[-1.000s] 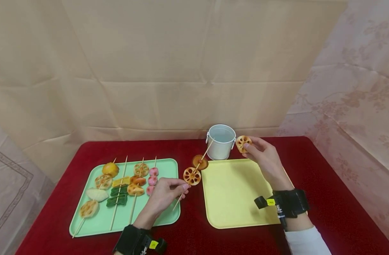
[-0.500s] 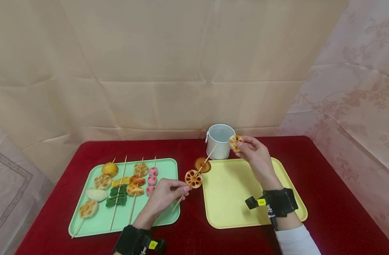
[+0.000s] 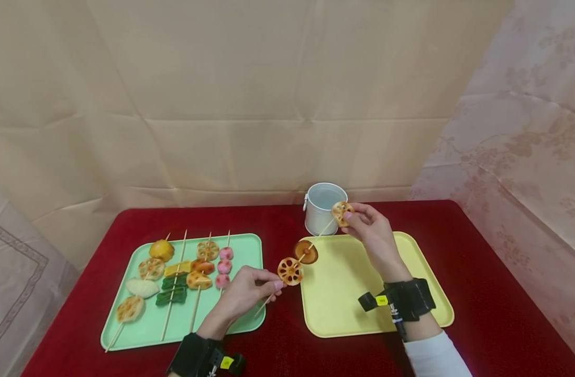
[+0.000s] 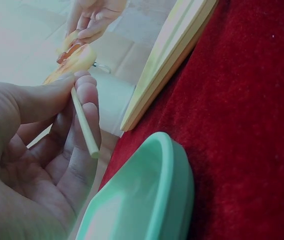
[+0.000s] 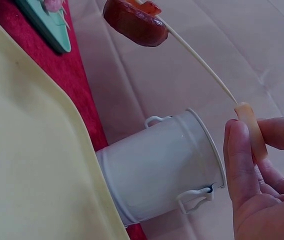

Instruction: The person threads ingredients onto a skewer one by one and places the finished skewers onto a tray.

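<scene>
My left hand (image 3: pixel 250 293) pinches a wooden skewer (image 3: pixel 324 229) near its lower end, the stick slanting up to the right. A lotus root slice (image 3: pixel 290 271) with dark holes is threaded just above the fingers, and a brown round piece (image 3: pixel 306 252), perhaps a mushroom cap, sits above that. Between thumb and fingers, my right hand (image 3: pixel 374 235) pinches another lotus root slice (image 3: pixel 339 213). In the right wrist view the skewer's tip is right at the edge of this slice (image 5: pixel 252 132). The left wrist view shows the skewer's blunt end (image 4: pixel 87 130) sticking out below the thumb.
A green tray (image 3: pixel 242 250) at left bears several skewers of pretend food. The yellow tray (image 3: pixel 334 309) lies at right, under my right forearm. Behind it stands a white metal bucket (image 3: pixel 317 217) with small side handles. A red cloth (image 3: pixel 287 345) covers the table.
My right hand has moved left and slightly down with its lotus root slice, to the skewer's tip. My left hand has tilted the skewer further right, its threaded pieces shifting right and down.
</scene>
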### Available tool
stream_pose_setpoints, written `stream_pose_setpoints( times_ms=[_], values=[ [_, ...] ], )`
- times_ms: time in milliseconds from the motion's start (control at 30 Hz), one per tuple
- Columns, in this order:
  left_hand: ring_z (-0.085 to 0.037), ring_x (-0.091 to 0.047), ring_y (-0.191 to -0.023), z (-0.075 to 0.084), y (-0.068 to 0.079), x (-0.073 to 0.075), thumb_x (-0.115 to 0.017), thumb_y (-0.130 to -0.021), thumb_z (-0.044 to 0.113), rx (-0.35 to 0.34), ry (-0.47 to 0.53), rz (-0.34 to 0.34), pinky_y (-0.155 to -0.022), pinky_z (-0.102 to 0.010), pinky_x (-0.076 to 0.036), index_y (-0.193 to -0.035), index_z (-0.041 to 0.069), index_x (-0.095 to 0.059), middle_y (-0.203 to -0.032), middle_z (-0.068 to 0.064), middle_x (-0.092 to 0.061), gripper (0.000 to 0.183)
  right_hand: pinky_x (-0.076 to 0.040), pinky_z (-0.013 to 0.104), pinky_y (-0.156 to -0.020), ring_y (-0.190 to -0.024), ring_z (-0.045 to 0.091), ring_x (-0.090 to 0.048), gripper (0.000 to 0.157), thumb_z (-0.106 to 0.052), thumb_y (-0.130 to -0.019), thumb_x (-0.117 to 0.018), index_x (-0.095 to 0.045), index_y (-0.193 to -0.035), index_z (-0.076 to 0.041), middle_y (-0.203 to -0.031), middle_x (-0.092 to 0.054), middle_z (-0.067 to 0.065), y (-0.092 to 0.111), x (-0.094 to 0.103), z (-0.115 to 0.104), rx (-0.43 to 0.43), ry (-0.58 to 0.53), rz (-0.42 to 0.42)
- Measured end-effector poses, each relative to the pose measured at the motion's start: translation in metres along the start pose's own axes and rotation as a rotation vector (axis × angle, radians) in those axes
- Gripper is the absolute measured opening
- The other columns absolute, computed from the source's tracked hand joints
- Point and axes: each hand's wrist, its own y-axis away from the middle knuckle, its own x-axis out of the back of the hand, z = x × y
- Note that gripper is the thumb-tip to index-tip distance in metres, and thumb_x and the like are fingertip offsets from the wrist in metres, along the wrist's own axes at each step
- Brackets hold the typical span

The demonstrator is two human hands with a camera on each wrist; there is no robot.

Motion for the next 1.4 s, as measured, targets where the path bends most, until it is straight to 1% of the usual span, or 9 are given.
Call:
stream_pose_setpoints(
  times_ms=[67,267,433,567,800,1000,1200,1300,1400],
  values=[
    [-0.016,-0.061,-0.062,0.001,0.001,0.000,-0.066,-0.090,0.008,0.002,0.001,-0.003,-0.055,-0.019,-0.048,-0.094,-0.009,-0.072,-0.077,-0.018,-0.068,0.019,-0.053,0.027,-0.080,-0.085,0.016,-0.067,0.052,-0.021,-0.088,-0.069,-0.048,-0.128,0.005,-0.110,-0.061,0.014,0.000,0.000,0.000,-0.006,0.013,0.003],
    [-0.015,-0.061,-0.062,0.004,0.003,0.001,-0.067,-0.089,0.011,0.006,0.016,-0.010,-0.055,-0.019,-0.048,-0.094,-0.008,-0.073,-0.077,-0.020,-0.068,0.020,-0.053,0.026,-0.080,-0.088,0.017,-0.067,0.055,-0.025,-0.087,-0.070,-0.048,-0.130,0.003,-0.114,-0.060,0.016,0.000,-0.001,0.000,-0.017,0.055,0.011],
    [-0.014,-0.060,-0.062,0.004,0.003,0.002,-0.067,-0.090,0.010,0.008,0.013,-0.010,-0.055,-0.019,-0.048,-0.094,-0.008,-0.073,-0.078,-0.020,-0.068,0.020,-0.054,0.027,-0.079,-0.085,0.017,-0.068,0.054,-0.023,-0.088,-0.070,-0.049,-0.130,0.004,-0.110,-0.062,0.013,0.000,-0.001,-0.001,-0.005,0.067,0.002],
    [-0.014,-0.060,-0.062,0.003,0.003,0.002,-0.067,-0.090,0.010,0.012,0.012,-0.011,-0.056,-0.019,-0.049,-0.094,-0.008,-0.073,-0.078,-0.020,-0.067,0.020,-0.054,0.026,-0.078,-0.084,0.016,-0.069,0.052,-0.021,-0.089,-0.069,-0.050,-0.129,0.005,-0.108,-0.064,0.012,0.001,0.000,-0.002,0.016,0.101,-0.004],
    [-0.014,-0.061,-0.062,0.003,0.003,0.002,-0.067,-0.089,0.012,0.001,-0.010,-0.011,-0.055,-0.019,-0.048,-0.093,-0.007,-0.073,-0.077,-0.019,-0.067,0.020,-0.054,0.026,-0.077,-0.085,0.016,-0.068,0.050,-0.023,-0.089,-0.068,-0.053,-0.129,0.003,-0.111,-0.062,0.017,0.000,0.002,-0.001,0.038,0.184,-0.009],
    [-0.014,-0.061,-0.061,0.005,0.004,0.002,-0.067,-0.089,0.014,-0.012,-0.028,-0.012,-0.055,-0.019,-0.048,-0.093,-0.006,-0.073,-0.076,-0.018,-0.068,0.021,-0.054,0.027,-0.077,-0.086,0.017,-0.067,0.049,-0.024,-0.090,-0.068,-0.055,-0.129,0.002,-0.113,-0.061,0.020,0.000,0.001,0.000,0.040,0.221,-0.044],
    [-0.015,-0.061,-0.062,0.005,0.004,0.002,-0.067,-0.089,0.013,-0.013,-0.038,-0.008,-0.054,-0.019,-0.047,-0.093,-0.006,-0.073,-0.077,-0.019,-0.068,0.020,-0.054,0.027,-0.078,-0.087,0.017,-0.065,0.049,-0.027,-0.091,-0.067,-0.057,-0.128,0.003,-0.114,-0.062,0.019,0.002,0.000,0.001,0.026,0.230,-0.084],
    [-0.016,-0.061,-0.062,0.009,0.004,0.000,-0.066,-0.090,0.010,-0.007,-0.055,-0.004,-0.054,-0.018,-0.047,-0.093,-0.007,-0.073,-0.077,-0.020,-0.067,0.019,-0.055,0.027,-0.078,-0.087,0.018,-0.065,0.048,-0.028,-0.091,-0.067,-0.057,-0.127,0.002,-0.113,-0.062,0.018,0.003,-0.001,0.002,0.021,0.231,-0.097],
    [-0.020,-0.061,-0.062,0.016,0.006,-0.002,-0.064,-0.090,0.004,-0.006,-0.070,-0.004,-0.055,-0.019,-0.047,-0.093,-0.011,-0.071,-0.077,-0.023,-0.067,0.017,-0.055,0.027,-0.078,-0.087,0.018,-0.065,0.049,-0.028,-0.090,-0.067,-0.057,-0.128,0.001,-0.112,-0.064,0.017,0.004,-0.003,0.002,0.011,0.241,-0.105]
  ],
)
